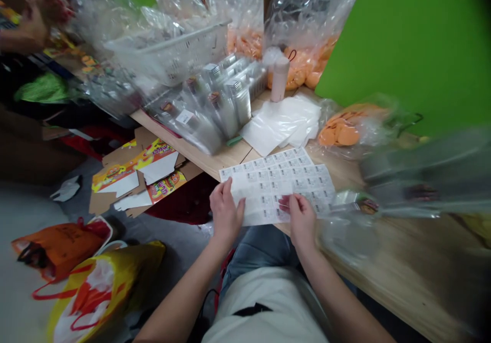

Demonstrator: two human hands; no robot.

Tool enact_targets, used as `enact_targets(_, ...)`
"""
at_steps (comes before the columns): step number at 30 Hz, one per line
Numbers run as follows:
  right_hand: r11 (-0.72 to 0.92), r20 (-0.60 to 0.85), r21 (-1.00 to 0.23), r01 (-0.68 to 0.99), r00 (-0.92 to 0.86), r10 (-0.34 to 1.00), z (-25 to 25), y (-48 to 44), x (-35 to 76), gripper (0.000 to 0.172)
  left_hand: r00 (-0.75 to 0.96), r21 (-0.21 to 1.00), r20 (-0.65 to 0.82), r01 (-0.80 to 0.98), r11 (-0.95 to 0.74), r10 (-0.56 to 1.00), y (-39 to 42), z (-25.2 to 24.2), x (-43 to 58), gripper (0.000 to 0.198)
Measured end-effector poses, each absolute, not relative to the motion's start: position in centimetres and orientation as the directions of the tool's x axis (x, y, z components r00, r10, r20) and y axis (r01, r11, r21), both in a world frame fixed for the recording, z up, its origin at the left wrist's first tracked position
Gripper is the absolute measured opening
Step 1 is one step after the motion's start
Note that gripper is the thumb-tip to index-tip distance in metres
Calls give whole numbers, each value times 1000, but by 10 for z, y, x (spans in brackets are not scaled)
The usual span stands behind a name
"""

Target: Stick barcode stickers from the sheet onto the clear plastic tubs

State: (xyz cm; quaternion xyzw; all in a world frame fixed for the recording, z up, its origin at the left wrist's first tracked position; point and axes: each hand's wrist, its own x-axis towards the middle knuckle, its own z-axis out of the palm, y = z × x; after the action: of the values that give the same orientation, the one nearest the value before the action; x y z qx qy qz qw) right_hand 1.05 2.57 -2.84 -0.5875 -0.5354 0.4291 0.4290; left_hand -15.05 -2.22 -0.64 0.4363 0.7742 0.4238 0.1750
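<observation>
Sheets of white label stickers [253, 179], printed in rows with small barcodes, lie overlapping at the table's front edge. Some spots on the upper sheet are blank. My left hand [225, 210] holds the sheet's left edge, its thumb over the paper and its index finger along the margin. On the lower right part of the same sheet, my right hand [302, 218] is closed in a pinch at a label; the fingertips are partly hidden. Just right of this hand lie clear plastic containers [353, 230], blurred, with a dark round label on one.
Stacked clear plastic tubs [215, 103] and a white basket [180, 51] stand at the back left. White plastic bags [286, 120], a pink bottle [280, 79] and bagged orange pieces [345, 128] lie behind the sheets. Flattened printed cartons [138, 172] and a yellow bag [141, 261] sit left, below table height.
</observation>
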Motion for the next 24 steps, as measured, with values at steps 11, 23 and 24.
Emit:
enact_targets(11, 75, 30, -927, 369, -126, 992, 26, -29, 87, 49, 192, 774, -443, -412, 481, 876, -23, 42, -71, 55)
enact_targets(23, -155, -130, -969, 192, 139, 982, 49, -36, 189, 51, 422, 931, -199, -200, 305, 884, -27, 50, 5, 57)
enact_targets(24, -158, -138, -969, 190, 112, 984, 50, -35, 190, 49, 453, 907, -220, -230, 352, 864, -25, 51, 8, 61)
